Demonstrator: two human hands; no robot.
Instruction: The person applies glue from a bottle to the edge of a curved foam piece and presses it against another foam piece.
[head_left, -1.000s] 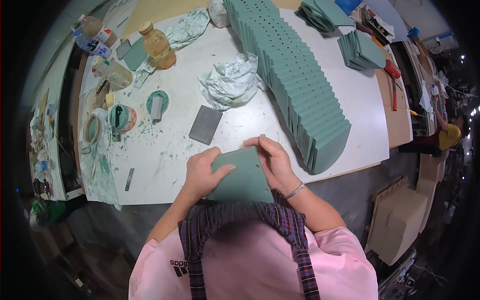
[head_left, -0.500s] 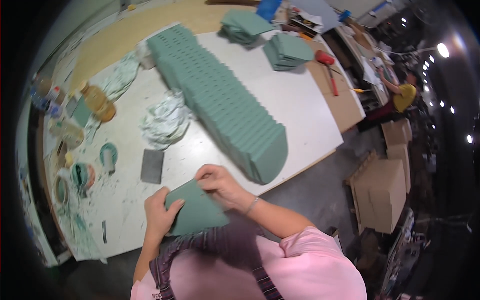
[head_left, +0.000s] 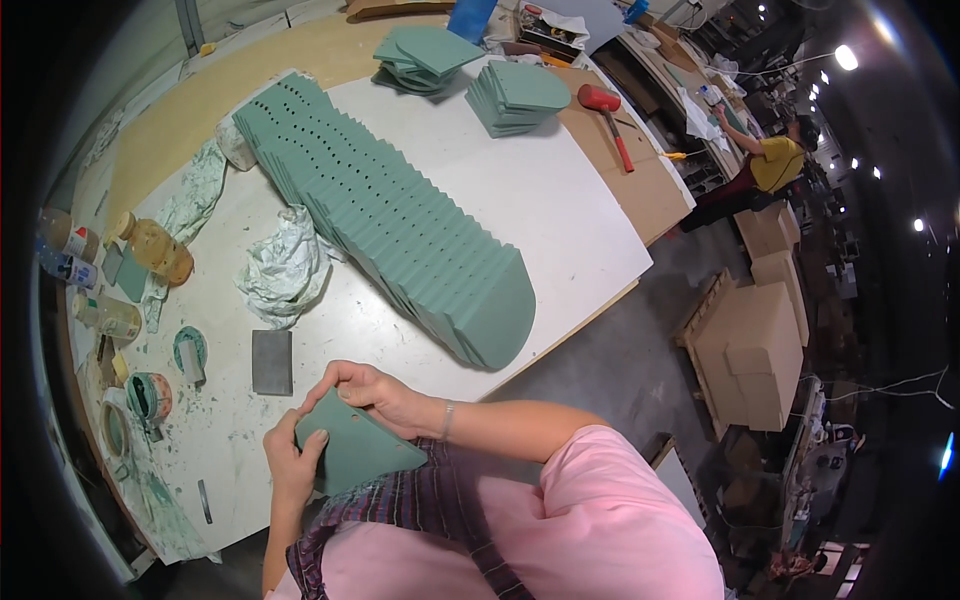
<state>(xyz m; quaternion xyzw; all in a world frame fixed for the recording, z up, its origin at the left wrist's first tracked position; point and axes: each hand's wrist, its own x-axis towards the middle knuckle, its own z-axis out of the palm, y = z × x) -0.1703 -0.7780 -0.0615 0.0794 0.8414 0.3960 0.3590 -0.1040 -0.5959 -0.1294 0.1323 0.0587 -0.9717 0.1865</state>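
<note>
A flat green panel [head_left: 368, 452] with small holes near its top edge is held at the near edge of the table, close to my body. My left hand [head_left: 290, 462] grips its left side, thumb flat on the face. At its top edge, my right hand [head_left: 385, 402] has bent fingers closed on the panel, close to my left fingers. Beyond lies a long row of overlapping green panels [head_left: 400, 225] with holes and rounded ends. Left of the row sit a crumpled stained cloth [head_left: 283, 265] and a dark grey rectangular block [head_left: 272, 363].
Bottles [head_left: 155, 250] and green-stained pots [head_left: 150, 396] stand at the left. Two stacks of green panels [head_left: 515, 95] lie at the far side, beside a red mallet [head_left: 606, 112]. Cardboard boxes [head_left: 745, 345] stand on the right floor; a person in yellow [head_left: 778, 165] works beyond.
My right hand has moved along the panel's top edge toward my left hand. The panel is tilted differently. The whole view has shifted, so the table's things appear farther left.
</note>
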